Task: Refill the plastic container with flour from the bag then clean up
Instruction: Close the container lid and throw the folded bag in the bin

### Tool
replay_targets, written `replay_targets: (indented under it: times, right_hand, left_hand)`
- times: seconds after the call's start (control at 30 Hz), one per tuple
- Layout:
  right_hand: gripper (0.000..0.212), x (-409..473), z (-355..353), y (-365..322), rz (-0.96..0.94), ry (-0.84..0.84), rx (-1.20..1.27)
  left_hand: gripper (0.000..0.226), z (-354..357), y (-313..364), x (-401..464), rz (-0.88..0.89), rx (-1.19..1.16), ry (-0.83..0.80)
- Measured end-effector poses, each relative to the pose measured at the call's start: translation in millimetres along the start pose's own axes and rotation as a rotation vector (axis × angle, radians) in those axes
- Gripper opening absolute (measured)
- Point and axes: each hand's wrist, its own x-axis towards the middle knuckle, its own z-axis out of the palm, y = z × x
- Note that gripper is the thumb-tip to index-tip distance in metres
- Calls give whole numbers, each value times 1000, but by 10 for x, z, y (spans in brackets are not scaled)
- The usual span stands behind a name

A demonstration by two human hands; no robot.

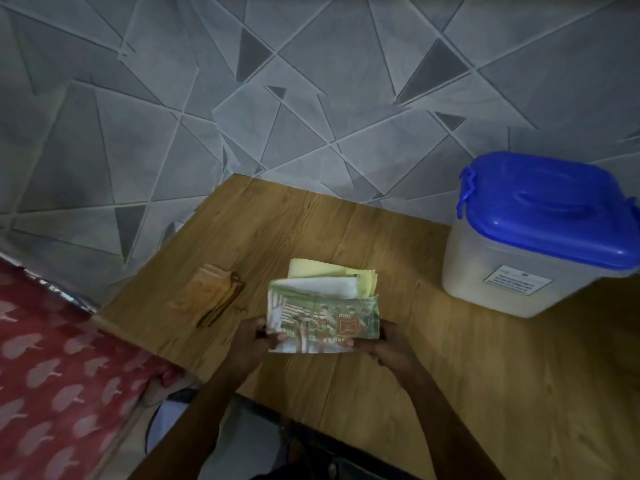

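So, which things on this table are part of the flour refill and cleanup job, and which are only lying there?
Part of the job:
- plastic container, blue lid on, white contents visible
- folded flour bag, held by the left hand and right hand

Just lying about:
- small brownish folded item on the wooden table
- red patterned cloth beside the table

Dim light here, and a grey wall [311,98] patterned with pale crossing lines and dark triangles fills the top. A wood-grain table [485,393] butts against it, its far left corner jutting forward. At the lower left lies red fabric [52,358] with pale leaf-like prints.
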Motion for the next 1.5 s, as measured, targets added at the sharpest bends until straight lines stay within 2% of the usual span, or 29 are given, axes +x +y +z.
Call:
replay_targets:
  times: [0.17, 0.43, 0.6, 0.73, 0.97, 1.17, 1.37, 1.5]
  right_hand:
    - [48, -54, 68, -65, -57, -98, -49]
    - [75, -66, 223, -112, -133, -96, 27]
    - [61, -84, 495, -164, -187, -175, -1]
    - [57, -144, 926, -191, -198, -231, -36]
    - [58, -453, 1877, -221, -245, -339, -96]
    - [76, -691, 2702, -90, -259, -428, -137]
    - [69, -732, 3549, 91, -255, -452, -181]
    - [61, -586, 4035, 231, -222, -441, -199]
  left_hand:
    - [13, -94, -95, -239, 70, 43, 49]
    - [24, -298, -161, -558, 90, -112, 38]
    - [35, -590, -235, -724, 82, -136, 4]
    - [49, -898, -281, -918, 61, -253, 108]
    - [43, -1628, -642, -1459, 97, -288, 207]
    - [34, -2258, -1088, -1891, 63, -281, 323]
    - [36, -2862, -1607, -2088, -65, -317, 404]
    - [28, -3116, -1937, -2021, -157, -327, 508]
